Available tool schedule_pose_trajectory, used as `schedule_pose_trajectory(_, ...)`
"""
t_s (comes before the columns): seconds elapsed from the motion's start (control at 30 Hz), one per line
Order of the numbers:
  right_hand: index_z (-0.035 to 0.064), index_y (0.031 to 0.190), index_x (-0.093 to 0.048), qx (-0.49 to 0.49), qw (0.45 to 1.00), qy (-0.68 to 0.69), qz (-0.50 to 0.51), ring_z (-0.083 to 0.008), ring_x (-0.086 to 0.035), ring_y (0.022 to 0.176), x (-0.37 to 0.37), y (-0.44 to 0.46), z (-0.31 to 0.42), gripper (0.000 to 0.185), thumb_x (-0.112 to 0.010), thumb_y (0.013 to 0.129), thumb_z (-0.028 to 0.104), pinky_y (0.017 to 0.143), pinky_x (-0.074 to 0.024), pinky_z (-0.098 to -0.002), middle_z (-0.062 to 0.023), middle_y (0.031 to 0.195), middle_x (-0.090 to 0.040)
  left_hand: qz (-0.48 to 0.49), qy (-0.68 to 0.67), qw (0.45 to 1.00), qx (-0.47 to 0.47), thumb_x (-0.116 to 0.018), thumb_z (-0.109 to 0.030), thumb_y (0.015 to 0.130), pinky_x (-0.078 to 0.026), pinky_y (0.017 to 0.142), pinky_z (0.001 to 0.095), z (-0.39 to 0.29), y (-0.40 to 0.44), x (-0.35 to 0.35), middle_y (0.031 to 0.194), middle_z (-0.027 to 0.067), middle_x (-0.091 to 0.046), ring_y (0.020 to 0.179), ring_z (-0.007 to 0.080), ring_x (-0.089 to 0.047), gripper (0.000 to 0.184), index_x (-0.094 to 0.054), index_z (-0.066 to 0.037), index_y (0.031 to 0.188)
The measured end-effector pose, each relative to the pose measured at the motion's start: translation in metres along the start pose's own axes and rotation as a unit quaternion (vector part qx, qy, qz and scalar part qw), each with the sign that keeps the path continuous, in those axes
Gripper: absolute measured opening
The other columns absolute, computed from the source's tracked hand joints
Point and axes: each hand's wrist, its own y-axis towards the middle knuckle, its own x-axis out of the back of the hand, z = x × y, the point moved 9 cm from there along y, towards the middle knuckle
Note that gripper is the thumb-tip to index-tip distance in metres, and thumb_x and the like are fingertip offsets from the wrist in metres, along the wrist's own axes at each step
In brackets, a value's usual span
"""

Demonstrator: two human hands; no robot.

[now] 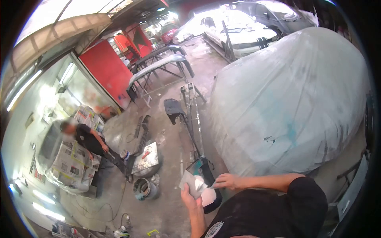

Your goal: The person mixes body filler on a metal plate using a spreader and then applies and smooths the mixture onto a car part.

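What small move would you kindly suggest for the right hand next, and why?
Perhaps bring the right hand's thin tool to the white material: the tool looks close to it, and the left hand holds the grey board bearing it.

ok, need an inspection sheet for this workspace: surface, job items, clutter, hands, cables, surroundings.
Surface: grey floor, stained and scuffed.
Job items: grey sheet bearing white material; black part next to it in view, with a white patch.
Clutter: bucket and pale board with a red item on it, left of the hands.
Hands: left hand holds the sheet; right hand grips a thin flat tool, type unclear.
Cables: thin cable or hose on the floor, lower left.
Surroundings: large draped shape right; co-worker by a newspaper-masked car left.
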Motion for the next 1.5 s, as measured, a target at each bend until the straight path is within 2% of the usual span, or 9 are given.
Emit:
schedule_pose_trajectory(0.07,0.0139,0.153,-0.057,-0.148,0.987,0.047,-0.035,-0.0383,-0.06,0.124,-0.023,-0.018,-0.051,0.068,-0.062,0.086,-0.001,0.109,-0.0504,-0.0463,-0.0155,0.136,-0.062,0.034,0.122,0.979,-0.162,-0.059,-0.024,0.111,-0.059,0.099,0.0497,-0.041,-0.007,-0.03,0.122,0.0166,-0.073,0.111,0.0308,-0.073,0.04,-0.06,0.006,0.139)
schedule_pose_trajectory(0.23,0.0132,0.136,-0.067,-0.022,0.996,-0.046,-0.073,-0.0316,-0.063,0.119,0.08,0.078,0.017,0.057,-0.064,0.08,0.004,0.099,-0.0516,-0.044,-0.0112,0.128,-0.065,0.051,0.281,0.944,-0.167,-0.052,-0.033,0.116,-0.055,0.076,0.0346,-0.015,-0.008,-0.04,0.103,0.0086,-0.072,0.087,0.0161,-0.068,0.043,-0.071,0.005,0.111)
schedule_pose_trajectory(0.67,0.0147,0.145,-0.063,-0.07,0.995,-0.044,0.047,-0.0307,-0.06,0.129,0.003,0.021,0.007,0.071,-0.07,0.076,0.003,0.102,-0.0477,-0.0469,-0.0112,0.14,-0.063,-0.064,0.214,0.931,-0.288,-0.05,-0.033,0.116,-0.056,0.076,0.0363,-0.05,0.017,0.001,0.102,0.0104,-0.072,0.087,0.0183,-0.069,0.043,-0.068,0.006,0.11)
schedule_pose_trajectory(0.73,0.014,0.146,-0.063,-0.1,0.99,-0.032,0.089,-0.0317,-0.06,0.13,-0.003,0.022,0.0,0.07,-0.068,0.078,0.0,0.105,-0.0478,-0.0477,-0.012,0.141,-0.063,-0.043,0.19,0.938,-0.287,-0.051,-0.033,0.115,-0.057,0.079,0.0386,-0.063,0.01,-0.009,0.104,0.0116,-0.072,0.09,0.0207,-0.07,0.043,-0.068,0.006,0.114)
schedule_pose_trajectory(0.8,0.0111,0.148,-0.062,-0.067,0.988,0.106,-0.085,-0.0363,-0.057,0.134,0.028,0.035,0.003,0.07,-0.063,0.08,-0.005,0.113,-0.046,-0.0504,-0.0151,0.142,-0.062,-0.023,0.165,0.944,-0.286,-0.052,-0.034,0.115,-0.059,0.082,0.041,-0.064,0.01,-0.01,0.105,0.0129,-0.073,0.094,0.0232,-0.072,0.044,-0.067,0.006,0.118)
schedule_pose_trajectory(0.97,0.0086,0.15,-0.061,0.021,0.992,0.087,-0.09,-0.0413,-0.054,0.138,0.06,0.062,0.057,0.072,-0.061,0.08,-0.006,0.117,-0.0442,-0.0502,-0.0174,0.146,-0.058,-0.035,0.063,0.996,0.046,-0.055,-0.028,0.111,-0.057,0.099,0.0525,0.022,0.014,0.024,0.134,0.0209,-0.067,0.116,0.0333,-0.07,0.041,-0.06,0.003,0.138)
schedule_pose_trajectory(1.27,0.0142,0.151,-0.059,-0.149,0.987,0.038,-0.053,-0.0372,-0.06,0.125,0.0,-0.004,-0.038,0.067,-0.061,0.085,0.0,0.11,-0.0482,-0.0465,-0.0125,0.136,-0.062,0.036,0.093,0.989,-0.112,-0.054,-0.023,0.112,-0.058,0.102,0.0485,-0.037,-0.004,-0.02,0.127,0.0172,-0.072,0.114,0.0302,-0.072,0.039,-0.061,0.006,0.138)
schedule_pose_trajectory(1.4,0.0153,0.144,-0.064,-0.125,0.98,-0.012,-0.152,-0.0347,-0.061,0.124,0.081,0.061,0.009,0.057,-0.062,0.087,0.004,0.107,-0.0486,-0.0461,-0.0101,0.13,-0.065,0.045,0.234,0.963,-0.128,-0.054,-0.031,0.114,-0.057,0.091,0.0382,-0.019,0.008,-0.011,0.112,0.0108,-0.074,0.098,0.0202,-0.071,0.042,-0.069,0.007,0.124)
schedule_pose_trajectory(1.5,0.0152,0.137,-0.066,-0.029,0.995,-0.077,-0.059,-0.0301,-0.062,0.124,0.057,0.08,0.044,0.055,-0.063,0.083,0.004,0.104,-0.0485,-0.045,-0.0085,0.127,-0.066,0.033,0.264,0.947,-0.179,-0.051,-0.031,0.115,-0.055,0.081,0.0343,-0.018,0.008,-0.016,0.1,0.0072,-0.073,0.088,0.0164,-0.069,0.042,-0.072,0.005,0.108)
